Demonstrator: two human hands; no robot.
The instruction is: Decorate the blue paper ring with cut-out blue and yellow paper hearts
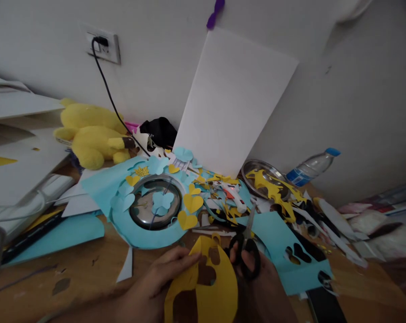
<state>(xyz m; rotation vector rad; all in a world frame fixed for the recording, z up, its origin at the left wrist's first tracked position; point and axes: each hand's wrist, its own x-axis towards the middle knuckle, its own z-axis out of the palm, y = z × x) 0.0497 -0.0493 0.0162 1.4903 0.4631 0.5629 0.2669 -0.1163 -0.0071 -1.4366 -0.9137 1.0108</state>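
My left hand (155, 278) pinches a yellow paper sheet (206, 291) with heart-shaped holes cut out of it, near the table's front edge. My right hand (256, 287) has its fingers through the black handles of a pair of scissors (245, 244), whose blades point away from me above the sheet. Just beyond lies a light blue paper ring (145, 233) around a round mirror (155, 204), decorated with yellow hearts (192, 202) and blue hearts.
A hot glue gun (233, 197) lies among paper scraps. A metal plate (261, 177), a plastic bottle (310, 168), a white board (233, 103) against the wall, a yellow plush toy (91, 134), a cable and blue paper (283, 246) surround the work.
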